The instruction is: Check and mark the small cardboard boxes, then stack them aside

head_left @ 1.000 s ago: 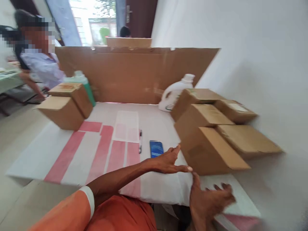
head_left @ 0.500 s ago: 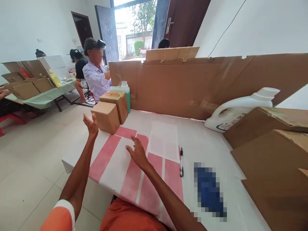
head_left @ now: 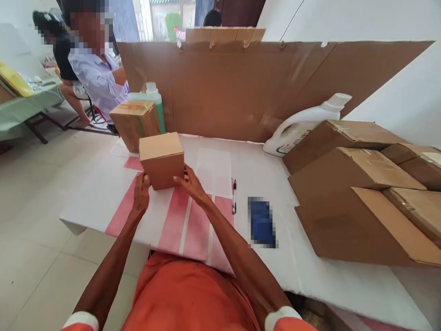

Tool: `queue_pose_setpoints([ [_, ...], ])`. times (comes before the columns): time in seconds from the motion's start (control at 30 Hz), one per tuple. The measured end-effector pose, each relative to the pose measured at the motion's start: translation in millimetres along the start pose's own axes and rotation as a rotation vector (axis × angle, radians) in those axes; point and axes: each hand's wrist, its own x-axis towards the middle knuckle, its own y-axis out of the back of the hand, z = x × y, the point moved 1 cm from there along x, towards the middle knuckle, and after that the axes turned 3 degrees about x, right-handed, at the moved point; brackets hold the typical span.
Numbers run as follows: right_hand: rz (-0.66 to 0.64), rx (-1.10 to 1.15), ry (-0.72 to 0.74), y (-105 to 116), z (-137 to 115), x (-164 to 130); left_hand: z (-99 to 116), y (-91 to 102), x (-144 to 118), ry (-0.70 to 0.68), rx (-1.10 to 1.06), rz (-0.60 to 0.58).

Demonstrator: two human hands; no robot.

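A small plain cardboard box [head_left: 162, 163] is held between my two hands above the near left part of the table [head_left: 272, 271]. My left hand [head_left: 141, 192] presses against its left side, fingers along the lower edge. On the opposite side, my right hand [head_left: 191, 183] grips the lower right corner, with the thumb on the near face. Just behind the held box stands a second, taped cardboard box [head_left: 135, 123]. The tablecloth below is white with pink stripes. To the right of my right hand lies a black-and-clear pen [head_left: 234, 196].
Along the back stands an upright cardboard panel [head_left: 220, 92]. A bottle of green liquid [head_left: 159, 108] is at the back left, a white jug [head_left: 303, 124] at the back right. Several cardboard boxes [head_left: 344, 220] line the right side. A blurred dark-blue item [head_left: 262, 225] lies near the pen. A co-worker [head_left: 96, 78] sits beyond.
Both hands, apart and free before, have closed on the small box. It has been turned and drawn away from the taped box toward me. The view has tilted down and shifted.
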Motion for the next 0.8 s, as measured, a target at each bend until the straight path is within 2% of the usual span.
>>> queue_pose_setpoints([
  [0.1, 0.121, -0.101, -0.034, 50.9, -13.5, -50.5, 18.2, -26.3, -48.7, -0.073, 0.040, -0.095],
  [0.17, 0.215, -0.188, -0.027, 75.4, -27.9, -78.7, 34.4, -40.4, -71.6, -0.182, 0.090, -0.147],
  [0.3, 0.334, -0.237, 0.010, 101.5, -53.1, -112.0, 61.4, -53.5, -92.8, -0.386, 0.120, -0.206],
  [0.4, 0.361, -0.226, 0.010, 108.4, -58.5, -122.5, 70.9, -52.7, -94.8, -0.427, 0.100, -0.240],
  [0.5, 0.327, -0.208, -0.021, 107.6, -51.4, -128.0, 71.3, -48.0, -94.0, -0.375, 0.129, -0.251],
  [0.6, 0.296, -0.192, -0.103, 104.6, -38.5, -129.8, 66.2, -43.0, -93.3, -0.211, 0.131, -0.280],
  [0.7, 0.311, 0.035, -0.178, 105.0, -24.3, -127.4, 58.6, -39.5, -89.9, -0.025, 0.021, -0.329],
  [0.8, 0.361, 0.255, -0.235, 106.1, -9.0, -125.7, 47.4, -38.6, -83.2, 0.047, -0.057, -0.316],
])
